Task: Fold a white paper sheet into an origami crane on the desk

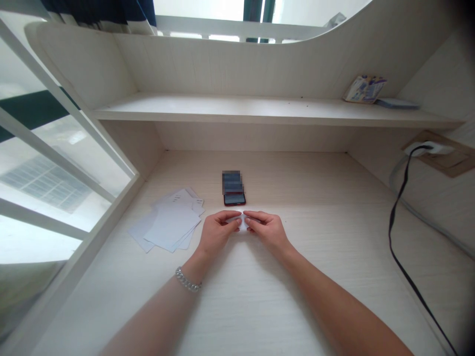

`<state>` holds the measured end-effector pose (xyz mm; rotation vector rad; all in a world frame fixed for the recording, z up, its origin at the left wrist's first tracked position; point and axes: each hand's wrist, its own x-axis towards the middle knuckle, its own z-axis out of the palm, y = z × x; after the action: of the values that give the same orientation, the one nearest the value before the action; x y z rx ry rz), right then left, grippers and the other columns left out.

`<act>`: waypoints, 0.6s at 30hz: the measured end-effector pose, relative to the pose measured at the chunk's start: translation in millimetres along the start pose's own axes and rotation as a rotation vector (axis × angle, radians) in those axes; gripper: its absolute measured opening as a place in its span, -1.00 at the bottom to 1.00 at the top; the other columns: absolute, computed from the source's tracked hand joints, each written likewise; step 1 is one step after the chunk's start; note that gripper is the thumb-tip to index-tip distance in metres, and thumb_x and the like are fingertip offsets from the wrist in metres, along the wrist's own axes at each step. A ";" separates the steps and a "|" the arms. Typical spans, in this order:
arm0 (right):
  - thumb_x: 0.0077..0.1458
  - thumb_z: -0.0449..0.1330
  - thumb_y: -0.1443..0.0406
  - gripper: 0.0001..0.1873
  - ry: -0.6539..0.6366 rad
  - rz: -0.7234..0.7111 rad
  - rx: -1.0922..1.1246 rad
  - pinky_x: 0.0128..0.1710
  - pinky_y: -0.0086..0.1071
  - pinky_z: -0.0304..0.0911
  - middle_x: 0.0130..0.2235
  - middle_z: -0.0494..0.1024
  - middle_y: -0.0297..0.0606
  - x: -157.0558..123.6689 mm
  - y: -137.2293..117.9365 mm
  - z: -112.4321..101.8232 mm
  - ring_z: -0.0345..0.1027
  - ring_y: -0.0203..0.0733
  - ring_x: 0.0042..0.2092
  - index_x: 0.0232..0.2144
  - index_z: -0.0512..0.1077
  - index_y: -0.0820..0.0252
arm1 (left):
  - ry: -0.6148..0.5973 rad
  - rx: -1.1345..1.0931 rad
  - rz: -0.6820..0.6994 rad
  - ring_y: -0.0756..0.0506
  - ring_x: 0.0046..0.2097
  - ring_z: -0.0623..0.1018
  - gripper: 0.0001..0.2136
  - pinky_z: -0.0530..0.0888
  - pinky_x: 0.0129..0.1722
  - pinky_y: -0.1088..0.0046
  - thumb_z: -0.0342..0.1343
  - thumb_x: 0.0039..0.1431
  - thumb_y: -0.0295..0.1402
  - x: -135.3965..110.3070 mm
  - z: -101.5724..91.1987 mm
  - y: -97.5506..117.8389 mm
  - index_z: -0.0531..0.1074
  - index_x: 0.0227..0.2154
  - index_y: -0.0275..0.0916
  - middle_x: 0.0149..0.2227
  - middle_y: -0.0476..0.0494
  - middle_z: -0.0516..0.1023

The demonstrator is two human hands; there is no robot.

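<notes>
Between my two hands is a small piece of white paper (242,223), mostly covered by my fingers. My left hand (221,226) is closed, thumb and fingers pinching the paper's left side. From the other side my right hand (265,227) pinches it in the same way, and the fingertips of both hands almost meet. How the paper is folded is too small to make out. Just beyond my fingertips a dark phone (234,199) lies on the desk, its upper part blurred out. Loose white sheets (172,217) overlap one another left of my left hand.
The pale wooden desk (315,277) has a raised shelf (241,110) along its back, bearing a colourful packet (365,89) and a flat bluish item (398,104). A black cable (391,222) hangs from the wall socket (445,151) at right. White rails (55,153) border the left side.
</notes>
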<state>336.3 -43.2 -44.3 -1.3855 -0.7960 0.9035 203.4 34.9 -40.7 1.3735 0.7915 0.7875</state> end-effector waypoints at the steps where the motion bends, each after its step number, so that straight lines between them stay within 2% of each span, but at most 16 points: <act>1: -0.13 0.27 0.19 -0.67 -0.002 -0.006 -0.001 -0.42 -0.37 0.32 -0.30 0.54 -0.19 0.0 0.5 0.0 0.37 -0.28 -0.45 -0.26 0.54 0.18 | 0.002 -0.004 -0.002 -0.03 -0.41 0.51 -0.74 0.48 -0.41 0.48 0.25 -0.15 -0.30 -0.1 0.3 0.4 0.54 -0.34 -0.28 -0.38 -0.17 0.58; 13: -0.18 0.30 0.21 -0.76 0.001 -0.013 0.053 -0.47 -0.40 0.30 -0.38 0.55 -0.23 3.3 6.6 0.1 0.38 -0.27 -0.47 -0.38 0.56 0.17 | -0.013 0.023 0.006 -0.02 -0.41 0.51 -0.80 0.47 -0.41 0.51 0.24 -0.13 -0.34 1.9 -1.3 -2.7 0.53 -0.38 -0.29 -0.40 -0.13 0.56; 18: -0.19 0.30 0.25 -0.83 -0.043 -0.033 0.025 -0.49 -0.43 0.27 -0.43 0.54 -0.27 4.3 4.0 -1.3 0.35 -0.28 -0.46 -0.43 0.54 0.17 | -0.074 0.021 0.022 0.00 -0.42 0.49 -0.83 0.46 -0.41 0.51 0.22 -0.12 -0.35 2.9 -3.2 -4.3 0.49 -0.41 -0.31 -0.39 -0.12 0.55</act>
<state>339.2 -40.0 -48.6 -1.3318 -0.8350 0.9170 202.3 38.8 -45.2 1.4245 0.7300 0.7428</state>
